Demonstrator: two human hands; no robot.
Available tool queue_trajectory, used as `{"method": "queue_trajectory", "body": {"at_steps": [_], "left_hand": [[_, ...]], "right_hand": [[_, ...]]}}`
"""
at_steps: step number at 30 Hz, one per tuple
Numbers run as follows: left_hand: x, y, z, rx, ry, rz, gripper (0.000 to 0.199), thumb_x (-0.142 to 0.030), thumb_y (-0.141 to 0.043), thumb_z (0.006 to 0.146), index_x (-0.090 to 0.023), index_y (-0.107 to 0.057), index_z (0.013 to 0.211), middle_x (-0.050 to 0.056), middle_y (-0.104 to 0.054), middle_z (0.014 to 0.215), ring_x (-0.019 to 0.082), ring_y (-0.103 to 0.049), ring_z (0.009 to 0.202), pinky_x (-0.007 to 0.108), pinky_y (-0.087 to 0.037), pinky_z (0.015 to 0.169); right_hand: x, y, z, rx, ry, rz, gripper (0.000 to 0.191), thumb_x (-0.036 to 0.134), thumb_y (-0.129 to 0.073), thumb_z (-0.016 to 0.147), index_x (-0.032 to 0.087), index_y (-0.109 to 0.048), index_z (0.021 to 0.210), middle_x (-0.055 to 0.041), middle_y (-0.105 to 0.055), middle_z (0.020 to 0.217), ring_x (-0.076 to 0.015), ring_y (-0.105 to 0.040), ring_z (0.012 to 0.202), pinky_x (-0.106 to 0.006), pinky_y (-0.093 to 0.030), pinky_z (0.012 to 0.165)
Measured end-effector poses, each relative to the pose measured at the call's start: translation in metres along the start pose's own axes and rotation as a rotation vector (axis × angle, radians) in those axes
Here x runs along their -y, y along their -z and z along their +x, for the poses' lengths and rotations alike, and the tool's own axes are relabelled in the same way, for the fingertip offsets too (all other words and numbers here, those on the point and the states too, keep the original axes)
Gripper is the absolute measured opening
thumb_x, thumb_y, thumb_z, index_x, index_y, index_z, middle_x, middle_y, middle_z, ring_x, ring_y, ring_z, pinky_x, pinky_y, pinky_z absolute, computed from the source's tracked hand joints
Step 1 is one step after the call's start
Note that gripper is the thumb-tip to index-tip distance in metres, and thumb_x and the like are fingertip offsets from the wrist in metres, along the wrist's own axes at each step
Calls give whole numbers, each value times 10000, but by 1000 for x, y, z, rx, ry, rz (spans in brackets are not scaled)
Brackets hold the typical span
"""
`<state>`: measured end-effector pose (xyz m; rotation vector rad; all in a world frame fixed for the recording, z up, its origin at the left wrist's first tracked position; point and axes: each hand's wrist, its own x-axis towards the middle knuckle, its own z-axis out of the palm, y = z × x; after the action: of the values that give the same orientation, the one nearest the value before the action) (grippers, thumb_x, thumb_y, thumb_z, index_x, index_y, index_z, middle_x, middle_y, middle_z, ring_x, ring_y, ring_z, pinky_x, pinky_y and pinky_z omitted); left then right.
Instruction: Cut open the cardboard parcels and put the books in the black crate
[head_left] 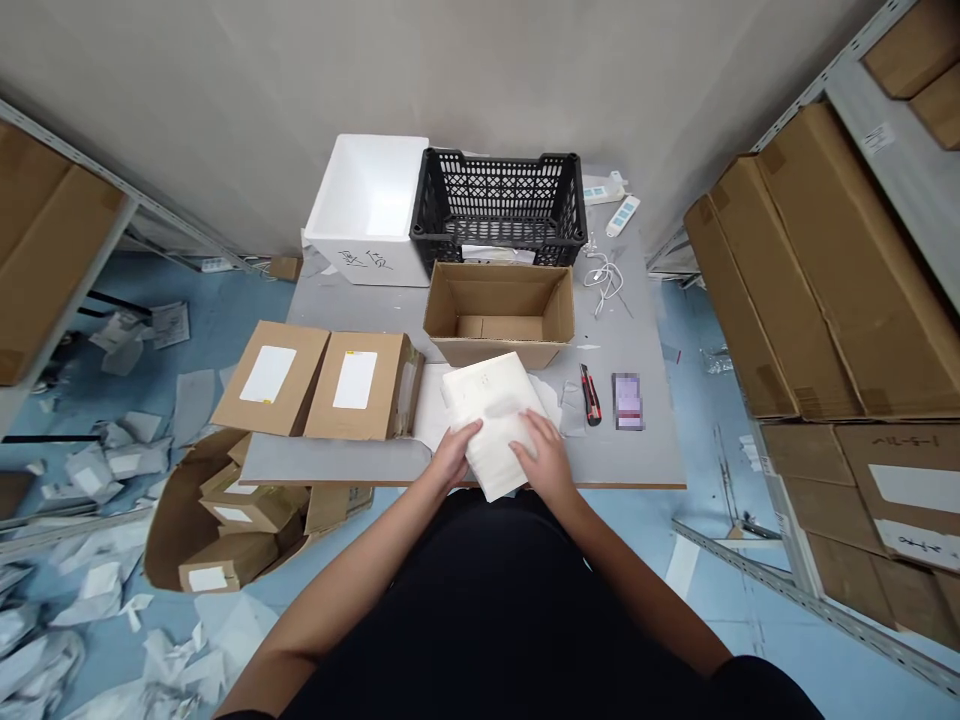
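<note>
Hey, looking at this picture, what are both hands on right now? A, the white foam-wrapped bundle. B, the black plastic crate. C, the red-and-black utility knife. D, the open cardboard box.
A. The left hand and right hand both rest on the white foam-wrapped bundle, while the black plastic crate stands farther back on the table.

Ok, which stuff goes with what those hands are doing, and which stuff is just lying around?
With the hands: left hand and right hand, both holding a white soft wrapped bundle; an open brown cardboard box just past it.

Just lying about: a red-and-black utility knife, a black plastic crate, a white foam box, a tangled white cable.
</note>
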<state>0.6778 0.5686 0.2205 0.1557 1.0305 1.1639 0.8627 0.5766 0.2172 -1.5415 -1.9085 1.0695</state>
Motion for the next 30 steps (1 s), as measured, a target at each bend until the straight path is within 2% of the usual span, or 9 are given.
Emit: {"method": "queue_trajectory", "body": {"at_steps": [2, 4, 8, 13, 17, 22, 26, 28, 30], "left_hand": [[-5, 3, 0, 33, 22, 18, 584, -241, -788, 729, -109, -602, 1267, 149, -722, 1112, 327, -634, 1124, 450, -439, 1044], [-8, 5, -1, 73, 25, 35, 607, -254, -799, 727, -123, -594, 1283, 149, -710, 1145, 332, -623, 1145, 454, -424, 1062], [-9, 6, 1, 118, 28, 25, 660, -427, -791, 735, -131, -590, 1289, 154, -684, 1203, 336, -572, 1219, 449, -393, 1094], [-8, 9, 1, 174, 65, -86, 723, -685, -580, 795, -182, -577, 1315, 125, -643, 1286, 321, -480, 1322, 440, -382, 1109], [-6, 13, 2, 130, 84, -74, 624, -600, -594, 842, -158, -601, 1283, 131, -666, 1245, 313, -538, 1267, 427, -399, 1096], [-6, 14, 4, 58, -8, -28, 511, -471, -648, 859, -128, -622, 1238, 137, -704, 1162, 304, -605, 1183, 430, -420, 1070], [-11, 15, 3, 53, -31, 7, 515, -493, -630, 868, -113, -636, 1216, 149, -709, 1147, 301, -608, 1177, 421, -418, 1072], [-12, 17, 4, 71, -27, 20, 531, -510, -608, 877, -103, -635, 1218, 159, -704, 1154, 303, -604, 1182, 420, -412, 1078], [-9, 18, 7, 99, -6, 12, 535, -500, -598, 886, -103, -620, 1244, 161, -696, 1174, 307, -599, 1191, 428, -403, 1086]], "right_hand": [[-15, 2, 10, -80, -147, 141, 743, 437, -661, 789, 240, -416, 1462, -94, -415, 1515, -297, -351, 1405, -514, -274, 1160], [-27, 2, 19, -42, -256, 350, 813, 450, -689, 755, 251, -375, 1477, -75, -446, 1496, -281, -411, 1368, -498, -317, 1139], [-37, -2, 29, -24, -286, 702, 656, 450, -691, 750, 243, -530, 1352, -46, -616, 1329, -256, -556, 1224, -443, -425, 1057], [-37, -4, 30, -126, -329, 791, 473, 493, -638, 793, 214, -667, 1174, -41, -716, 1130, -243, -643, 1041, -382, -498, 931], [-38, -7, 30, -127, -357, 804, 429, 543, -618, 805, 207, -707, 1057, -32, -740, 1022, -233, -654, 989, -370, -490, 930], [-45, -8, 35, -104, -423, 983, 448, 566, -649, 778, 211, -682, 1050, -51, -730, 1076, -230, -655, 1032, -378, -480, 970], [-46, 4, 33, -166, -382, 775, 495, 602, -572, 818, 199, -676, 1088, -102, -697, 1152, -276, -613, 1137, -452, -481, 977], [-37, 9, 28, -253, -234, 479, 485, 569, -531, 862, 211, -662, 1162, -118, -612, 1311, -288, -506, 1281, -485, -409, 1058], [-22, 6, 21, -192, -8, 182, 514, 526, -548, 874, 237, -595, 1297, -105, -471, 1471, -287, -369, 1394, -497, -301, 1139]]}}
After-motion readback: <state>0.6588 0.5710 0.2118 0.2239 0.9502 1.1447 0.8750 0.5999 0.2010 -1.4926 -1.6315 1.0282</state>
